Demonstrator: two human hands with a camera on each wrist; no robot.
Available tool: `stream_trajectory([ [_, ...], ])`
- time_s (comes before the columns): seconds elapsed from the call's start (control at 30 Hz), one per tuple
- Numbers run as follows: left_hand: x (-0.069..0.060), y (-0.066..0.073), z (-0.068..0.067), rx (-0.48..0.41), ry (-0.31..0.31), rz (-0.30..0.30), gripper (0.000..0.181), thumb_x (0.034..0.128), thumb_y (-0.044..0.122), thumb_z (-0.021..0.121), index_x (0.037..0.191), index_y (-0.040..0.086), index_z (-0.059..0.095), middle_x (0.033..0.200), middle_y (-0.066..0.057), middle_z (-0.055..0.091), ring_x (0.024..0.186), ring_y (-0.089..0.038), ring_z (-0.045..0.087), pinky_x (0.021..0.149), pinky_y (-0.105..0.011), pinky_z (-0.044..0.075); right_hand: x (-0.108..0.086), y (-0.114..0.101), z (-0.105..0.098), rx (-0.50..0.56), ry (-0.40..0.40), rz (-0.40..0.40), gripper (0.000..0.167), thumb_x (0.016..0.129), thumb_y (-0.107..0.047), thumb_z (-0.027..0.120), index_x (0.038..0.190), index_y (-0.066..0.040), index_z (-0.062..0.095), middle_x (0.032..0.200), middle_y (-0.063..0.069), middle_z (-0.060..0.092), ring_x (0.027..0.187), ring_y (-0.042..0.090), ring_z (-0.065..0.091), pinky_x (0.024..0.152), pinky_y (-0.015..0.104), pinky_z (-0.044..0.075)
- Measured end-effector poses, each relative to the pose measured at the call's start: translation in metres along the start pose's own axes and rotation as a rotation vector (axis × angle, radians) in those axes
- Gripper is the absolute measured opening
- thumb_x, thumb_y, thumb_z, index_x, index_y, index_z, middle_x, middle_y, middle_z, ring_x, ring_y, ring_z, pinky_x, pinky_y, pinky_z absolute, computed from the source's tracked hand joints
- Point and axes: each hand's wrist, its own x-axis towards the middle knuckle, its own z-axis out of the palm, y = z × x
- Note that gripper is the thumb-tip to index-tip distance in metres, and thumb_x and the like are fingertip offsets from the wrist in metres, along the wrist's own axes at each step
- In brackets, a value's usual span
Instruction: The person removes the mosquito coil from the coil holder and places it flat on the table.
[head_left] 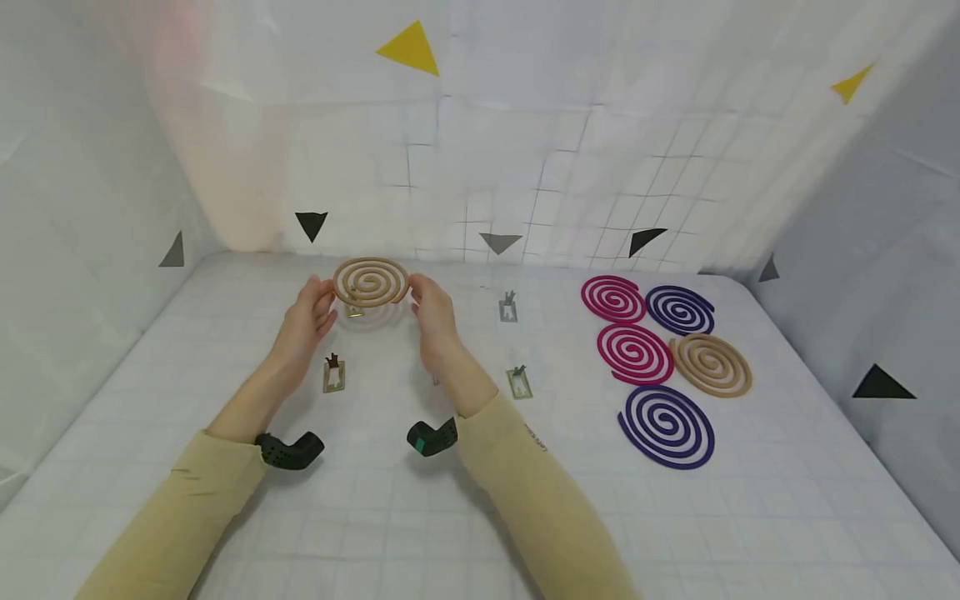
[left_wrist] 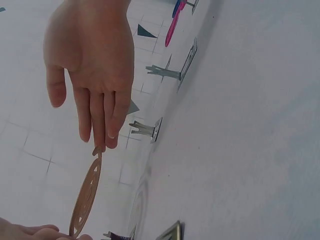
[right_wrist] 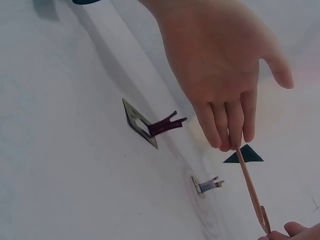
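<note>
A tan mosquito coil is held up off the table, spanning the space between both hands. My left hand touches its left edge with the fingertips, and my right hand touches its right edge. In the left wrist view the right hand has straight fingers, their tips against the coil. The right wrist view shows the left hand likewise straight-fingered, thumb apart. Below the coil is a small metal coil stand, partly covered by it. A stand with a dark red prong sits nearer.
Right of the hands are a silver stand and a gold-framed stand. At the right lie magenta coils, navy coils and a tan coil. White sheeting rises behind the table.
</note>
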Motion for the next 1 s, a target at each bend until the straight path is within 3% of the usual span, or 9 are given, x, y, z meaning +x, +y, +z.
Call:
stream_trajectory([
  [0.37, -0.011, 0.007, 0.019, 0.008, -0.038, 0.004, 0.081, 0.1047, 0.059, 0.016, 0.159, 0.000, 0.004, 0.167, -0.013, 0.003, 0.155, -0.022, 0.005, 0.127, -0.035, 0.013, -0.020, -0.022, -0.023, -0.060, -0.048, 0.009, 0.046, 0.106, -0.027, 0.039, 0.146, -0.005, 0.048, 0.156, 0.006, 0.042, 0.146, 0.023, 0.035, 0.123, 0.037, 0.025],
  [0.77, -0.017, 0.016, 0.056, 0.024, -0.074, -0.006, 0.079, 0.1056, 0.056, 0.019, 0.159, -0.001, 0.009, 0.167, -0.013, 0.007, 0.155, -0.020, 0.007, 0.126, -0.033, 0.016, -0.033, -0.040, -0.059, -0.090, -0.018, -0.042, 0.047, 0.105, -0.025, 0.044, 0.144, 0.001, 0.048, 0.152, 0.010, 0.047, 0.145, 0.022, 0.038, 0.122, 0.033, 0.029],
  [1.0, -0.014, 0.024, 0.083, 0.054, -0.102, 0.026, 0.070, 0.1073, 0.046, 0.020, 0.158, -0.003, 0.013, 0.168, -0.012, 0.005, 0.155, -0.023, 0.009, 0.126, -0.033, 0.018, -0.039, -0.050, -0.084, -0.077, 0.024, -0.071, 0.047, 0.104, -0.023, 0.045, 0.143, 0.002, 0.050, 0.151, 0.012, 0.048, 0.144, 0.021, 0.039, 0.120, 0.030, 0.031],
])
